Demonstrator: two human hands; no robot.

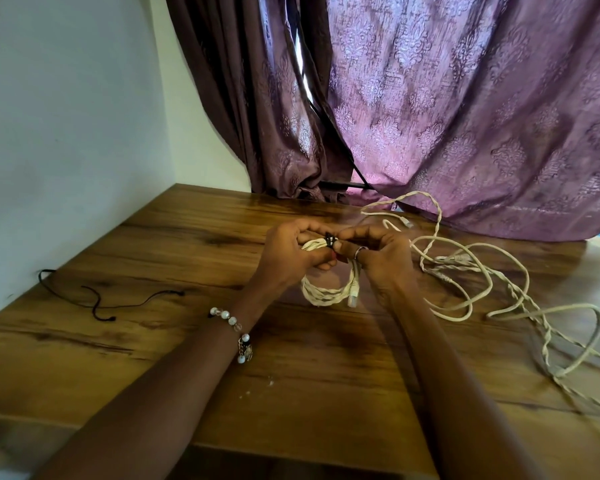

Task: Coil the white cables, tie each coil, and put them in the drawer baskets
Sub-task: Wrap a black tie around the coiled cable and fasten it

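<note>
Coil of white cable mid-table, pinched at its top by left hand and right hand, fingers curled on black tie. Loose white cables sprawled toward 3 o'clock.

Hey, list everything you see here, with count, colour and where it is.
coiled cable: one, white, held above the table centre
black tie: one, wrapped round the coil's top
loose cables: tangled, count unclear, white, table right
black cord: one or more, table left
table: one, brown wood
curtain: purple patterned, behind the table
wall: white, left
bracelet: one, pearly beads, left wrist
left hand: grips the coil
right hand: pinches at the tie
</note>
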